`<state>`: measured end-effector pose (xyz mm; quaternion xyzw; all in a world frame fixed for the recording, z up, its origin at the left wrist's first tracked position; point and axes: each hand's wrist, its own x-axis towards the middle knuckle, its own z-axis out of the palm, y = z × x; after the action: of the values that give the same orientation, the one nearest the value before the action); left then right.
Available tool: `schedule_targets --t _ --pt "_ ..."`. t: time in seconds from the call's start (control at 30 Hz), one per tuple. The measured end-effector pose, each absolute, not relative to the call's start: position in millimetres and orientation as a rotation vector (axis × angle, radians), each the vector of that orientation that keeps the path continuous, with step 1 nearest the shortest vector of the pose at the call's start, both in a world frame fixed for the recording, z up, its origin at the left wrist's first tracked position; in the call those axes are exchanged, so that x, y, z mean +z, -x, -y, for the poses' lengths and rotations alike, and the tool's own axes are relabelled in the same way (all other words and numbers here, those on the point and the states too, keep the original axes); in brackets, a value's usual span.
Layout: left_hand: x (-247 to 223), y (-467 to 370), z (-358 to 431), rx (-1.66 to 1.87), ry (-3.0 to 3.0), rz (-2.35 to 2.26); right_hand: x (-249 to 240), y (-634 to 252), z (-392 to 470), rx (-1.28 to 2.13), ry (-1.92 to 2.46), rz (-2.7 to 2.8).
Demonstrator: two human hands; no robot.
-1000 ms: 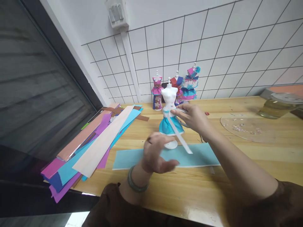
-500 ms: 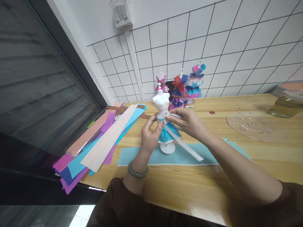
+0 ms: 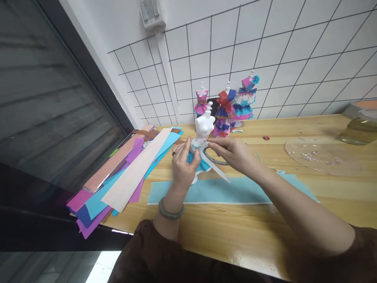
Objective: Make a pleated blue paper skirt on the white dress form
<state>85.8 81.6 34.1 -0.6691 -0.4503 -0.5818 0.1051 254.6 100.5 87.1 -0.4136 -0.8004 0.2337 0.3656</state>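
Observation:
A small white mannequin (image 3: 204,125) leans to the right, its base lifted or tilted. Around its waist sits a blue skirt (image 3: 203,165) with a white hem. My left hand (image 3: 185,161) is closed round the waist and the top of the skirt. A white ribbon (image 3: 217,168) hangs from the waist, slanting down to the right. The fingers of my right hand (image 3: 232,151) pinch the ribbon at the right side of the waist. Beneath both hands a light-blue cloth strip (image 3: 229,190) lies flat on the table.
Coloured fabric sheets (image 3: 137,169) are piled at the left. Dressed mannequins (image 3: 225,106) stand by the wall. A clear plate (image 3: 318,158) with small beads and a glass container (image 3: 361,127) are at the right. Behind my right hand lies a dark ring-shaped object (image 3: 216,160).
The mannequin has tilted, its head going right and its skirt and base going left. The ribbon end has moved left and up with it. The ring-shaped object shows more.

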Motion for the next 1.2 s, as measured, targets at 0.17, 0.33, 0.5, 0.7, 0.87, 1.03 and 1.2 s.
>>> schedule_targets --t 0.17,0.33,0.5,0.7,0.87,1.03,1.2 --pt "33 -82 -85 -1.683 1.969 1.28 80 -249 -98 0.302 1.139 2.061" --pt "34 -81 -85 -1.669 1.991 1.27 81 -246 -92 0.234 1.164 2.077" --pt "35 -80 -83 -1.861 2.047 1.417 86 -247 -86 0.304 1.177 2.078" --pt "37 -79 -81 -2.109 2.168 1.549 91 -249 -81 0.342 1.242 2.074" --pt "38 -77 -82 -2.161 2.14 1.547 94 -249 -76 0.288 1.233 2.101" --pt "38 -73 -84 -1.877 2.02 1.454 94 -248 -76 0.248 1.204 2.14" --pt "37 -70 -86 -1.7 1.996 1.362 91 -245 -76 0.232 1.218 2.147"
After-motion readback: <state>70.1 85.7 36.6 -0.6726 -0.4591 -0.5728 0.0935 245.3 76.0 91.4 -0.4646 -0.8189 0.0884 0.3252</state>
